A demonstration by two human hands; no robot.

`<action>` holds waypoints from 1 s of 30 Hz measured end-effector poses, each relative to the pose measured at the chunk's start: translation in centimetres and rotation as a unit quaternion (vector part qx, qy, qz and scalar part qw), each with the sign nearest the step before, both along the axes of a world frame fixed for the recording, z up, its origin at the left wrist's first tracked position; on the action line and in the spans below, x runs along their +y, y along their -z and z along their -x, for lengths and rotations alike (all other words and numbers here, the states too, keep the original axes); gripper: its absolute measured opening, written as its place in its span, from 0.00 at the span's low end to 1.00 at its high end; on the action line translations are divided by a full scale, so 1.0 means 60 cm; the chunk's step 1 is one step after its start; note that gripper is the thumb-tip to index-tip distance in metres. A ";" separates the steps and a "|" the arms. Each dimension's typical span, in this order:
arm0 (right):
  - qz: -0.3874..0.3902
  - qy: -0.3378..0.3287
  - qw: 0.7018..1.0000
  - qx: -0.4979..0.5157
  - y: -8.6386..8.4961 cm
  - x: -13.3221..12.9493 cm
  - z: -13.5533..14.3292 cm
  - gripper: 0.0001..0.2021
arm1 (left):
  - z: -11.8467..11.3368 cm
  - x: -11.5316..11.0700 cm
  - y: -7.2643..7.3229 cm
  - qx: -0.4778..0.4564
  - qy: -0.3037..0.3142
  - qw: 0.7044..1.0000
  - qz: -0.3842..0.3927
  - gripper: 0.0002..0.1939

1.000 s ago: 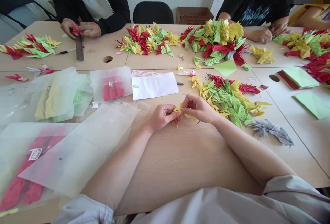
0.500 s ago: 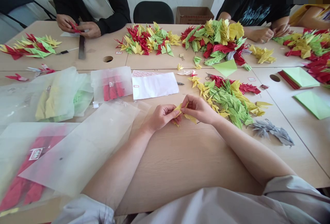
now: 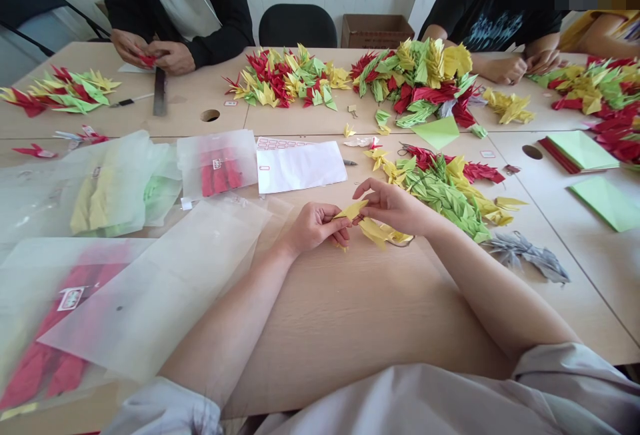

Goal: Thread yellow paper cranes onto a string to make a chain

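Observation:
Near the middle of the wooden table, my left hand pinches a yellow folded paper piece between thumb and fingers. My right hand is at the right end of that piece, its thumb and a fingertip close to the paper and another finger raised. Whether it grips the paper is too small to tell. Under my right hand lie more yellow folded papers with a dark thin cord. Just beyond it is a pile of green folded papers, with red and yellow ones around it.
Clear plastic sleeves cover the left side, some holding red or yellow paper pieces. A white sheet lies ahead, a grey bundle at right. Across the table, a person's hands hold red paper; another person sits behind a colourful pile.
My right hand has shifted slightly right and its fingers have loosened. More of the yellow piece in my left hand shows. The yellow papers below have moved a little right.

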State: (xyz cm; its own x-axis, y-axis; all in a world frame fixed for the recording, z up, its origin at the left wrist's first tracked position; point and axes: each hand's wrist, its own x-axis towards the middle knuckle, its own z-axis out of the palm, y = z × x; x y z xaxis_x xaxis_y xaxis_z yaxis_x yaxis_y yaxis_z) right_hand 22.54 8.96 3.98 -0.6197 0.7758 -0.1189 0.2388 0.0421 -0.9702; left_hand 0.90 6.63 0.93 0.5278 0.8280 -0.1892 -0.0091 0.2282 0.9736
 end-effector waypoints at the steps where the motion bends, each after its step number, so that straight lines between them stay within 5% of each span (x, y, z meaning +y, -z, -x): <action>1: -0.018 -0.007 1.000 -0.008 -0.005 0.000 -0.001 0.12 | -0.001 0.000 0.001 0.004 -0.002 1.000 -0.006 0.18; 7: -0.124 0.023 0.990 -0.069 -0.003 -0.007 0.012 0.08 | -0.007 0.000 0.012 0.103 -0.020 0.987 -0.124 0.17; 15: -0.209 0.108 0.969 -0.078 0.015 -0.011 0.023 0.06 | -0.008 -0.016 0.012 0.236 -0.159 0.886 -0.365 0.20; 30: -0.118 0.186 0.975 -0.011 0.027 -0.013 0.032 0.08 | -0.008 -0.022 0.019 0.288 -0.215 0.826 -0.433 0.19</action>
